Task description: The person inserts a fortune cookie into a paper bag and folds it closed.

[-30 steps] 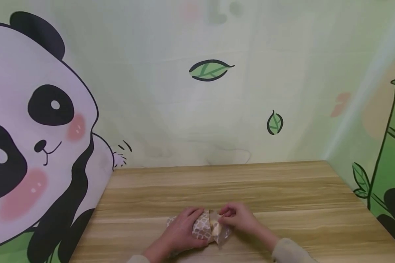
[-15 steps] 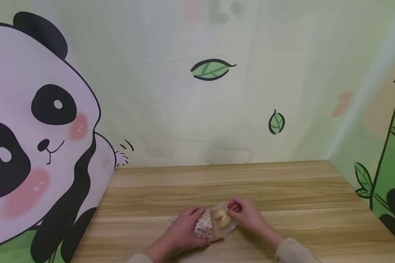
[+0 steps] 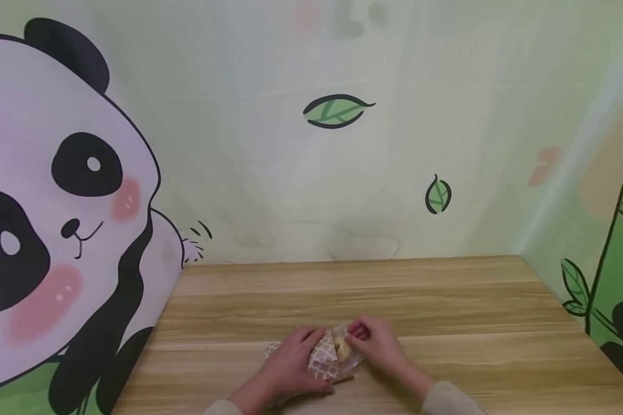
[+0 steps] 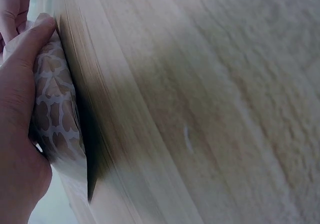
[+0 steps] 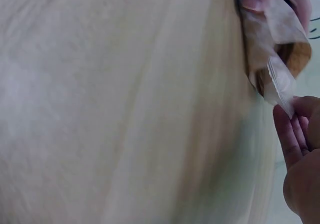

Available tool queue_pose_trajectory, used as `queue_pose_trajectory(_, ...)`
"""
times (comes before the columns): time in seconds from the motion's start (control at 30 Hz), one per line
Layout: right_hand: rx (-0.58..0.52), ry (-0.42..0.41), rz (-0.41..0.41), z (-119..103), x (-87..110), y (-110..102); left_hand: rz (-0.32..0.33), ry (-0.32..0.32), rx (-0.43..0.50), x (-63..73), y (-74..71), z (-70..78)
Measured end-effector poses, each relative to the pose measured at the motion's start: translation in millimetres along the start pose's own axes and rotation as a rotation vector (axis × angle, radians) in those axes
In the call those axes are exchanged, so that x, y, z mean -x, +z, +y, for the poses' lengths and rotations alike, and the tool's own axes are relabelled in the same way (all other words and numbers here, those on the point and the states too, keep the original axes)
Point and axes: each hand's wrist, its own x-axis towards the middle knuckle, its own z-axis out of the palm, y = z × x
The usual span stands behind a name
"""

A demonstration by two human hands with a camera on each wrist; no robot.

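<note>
My left hand (image 3: 291, 366) grips a tan paper pouch (image 3: 323, 358) with a white lattice pattern, on the table. In the left wrist view the thumb lies along the side of the pouch (image 4: 55, 104). From the pouch's right end a clear plastic packet (image 3: 354, 363) sticks out, with a pale yellow piece (image 3: 342, 349) inside whose kind I cannot tell. My right hand (image 3: 381, 344) pinches the packet's outer end. The right wrist view shows thumb and fingers on its crimped edge (image 5: 280, 84), beside the pouch's brown open mouth (image 5: 299, 58).
The wood-grain table (image 3: 228, 300) stretches behind and to both sides of the hands. A pale green backdrop (image 3: 249, 173) with a panda (image 3: 83, 230), leaves and bamboo rises at the back and sides.
The right hand first pulled the packet's end rightward and away, showing more of the pale piece; now it is back leftward, nearer the pouch. The left hand has kept its grip.
</note>
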Motion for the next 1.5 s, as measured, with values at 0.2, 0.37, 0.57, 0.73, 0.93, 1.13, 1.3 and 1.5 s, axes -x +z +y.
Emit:
queue_pose_trajectory(0.2,0.019,0.004,0.025,-4,4.5,12,0.002,0.01,-0.046,-0.4,-0.8,1.7)
queue_pose_trajectory(0.37,-0.041,0.009,-0.007,-9,8.9,13,0.001,-0.002,-0.041,-0.1,-1.9,2.0)
queue_pose_trajectory(0.57,-0.079,0.047,-0.096,-12,11.7,2,0.019,0.006,-0.029,0.7,-3.3,0.4)
queue_pose_trajectory(0.73,-0.14,0.013,-0.179,-14,12.3,0,0.027,0.012,-0.021,1.3,-3.8,-0.8)
queue_pose_trajectory(0.93,-0.197,0.054,-0.212,-15,11.7,0,0.028,0.028,-0.02,0.0,-3.0,0.4)
queue_pose_trajectory(1.13,-0.423,0.166,-0.285,-18,2.7,-15,0.02,0.022,-0.01,0.5,-4.1,2.0)
queue_pose_trajectory(1.3,-0.516,0.223,-0.332,-20,-0.7,-16,0.028,0.022,-0.005,0.6,-2.5,2.1)
queue_pose_trajectory(1.5,-0.582,0.293,-0.352,-21,-0.6,-10,0.037,0.007,0.018,-1.4,0.9,4.2)
